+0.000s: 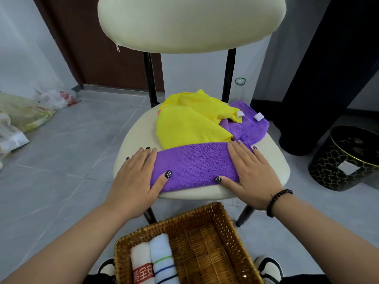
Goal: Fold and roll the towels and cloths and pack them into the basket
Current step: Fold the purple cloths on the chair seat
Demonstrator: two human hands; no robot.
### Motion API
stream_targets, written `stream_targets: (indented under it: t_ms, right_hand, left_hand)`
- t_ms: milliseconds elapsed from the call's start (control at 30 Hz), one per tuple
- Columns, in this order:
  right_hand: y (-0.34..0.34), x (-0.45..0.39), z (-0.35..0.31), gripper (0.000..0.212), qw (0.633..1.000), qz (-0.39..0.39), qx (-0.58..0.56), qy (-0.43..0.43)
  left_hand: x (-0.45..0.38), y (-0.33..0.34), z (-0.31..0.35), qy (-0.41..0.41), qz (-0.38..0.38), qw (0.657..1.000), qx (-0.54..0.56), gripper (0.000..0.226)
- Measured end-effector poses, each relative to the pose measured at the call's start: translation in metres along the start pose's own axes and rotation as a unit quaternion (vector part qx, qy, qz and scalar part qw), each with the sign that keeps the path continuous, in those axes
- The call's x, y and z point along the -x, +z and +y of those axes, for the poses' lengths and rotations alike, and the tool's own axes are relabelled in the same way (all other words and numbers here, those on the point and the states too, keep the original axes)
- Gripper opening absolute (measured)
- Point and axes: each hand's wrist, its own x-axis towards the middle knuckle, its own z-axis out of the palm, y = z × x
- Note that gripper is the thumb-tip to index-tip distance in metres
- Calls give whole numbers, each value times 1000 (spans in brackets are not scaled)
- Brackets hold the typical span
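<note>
Here both hands lay flat on a purple microfibre cloth folded into a long band (pixel 194 163), which stretched across the front edge of the cream padded chair seat (pixel 274 160). The left hand (pixel 136 177) pressed the band's left end and the right hand (pixel 252 171) its right end. The fingers (pixel 242 152) of both hands were straight and spread wide, gripping nothing, with each thumb resting on the band's near edge.

Behind the band on the seat lay a crumpled yellow cloth (pixel 190 119), and to its right, partly under it, a second purple cloth with a white label (pixel 250 126). In front of the seat, on the floor, stood the rectangular woven wicker basket (pixel 205 220). At the basket's left side two rolled towels lay side by side, one white with red print (pixel 141 263) and one pale blue with coloured stripes (pixel 162 255); the remaining floor of the basket showed bare weave.

By my reading the folding of this cloth was done and the smoothing was in hand. The next move would call for rolling the band tightly from one end, keeping its edges in line, then setting the roll beside the striped towel. The yellow and second purple cloths were not yet folded.
</note>
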Motion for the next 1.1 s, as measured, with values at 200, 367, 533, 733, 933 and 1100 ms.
stream_targets:
  t_ms: [200, 367, 533, 733, 933, 1100]
  right_hand:
    - [-8, 11, 26, 99, 995, 27, -65, -75]
    - [2, 17, 15, 48, 958, 209, -47, -189]
    - [12, 16, 7, 36, 957, 222, -7, -188]
    - [2, 15, 12, 37, 966, 227, -26, -123]
    - [-18, 24, 9, 26, 966, 217, -141, -26]
    - [-45, 42, -4, 18, 919, 282, -275, 4]
  left_hand:
    - [9, -6, 11, 84, 51, 991, -90, 84]
    - [18, 5, 23, 183, 58, 975, -111, 83]
    - [17, 4, 21, 199, 65, 971, -119, 86]
    - [21, 1, 12, 213, 84, 969, -95, 73]
    - [38, -1, -4, 199, 139, 967, -71, 61]
    - [59, -20, 5, 74, 142, 986, 55, 44]
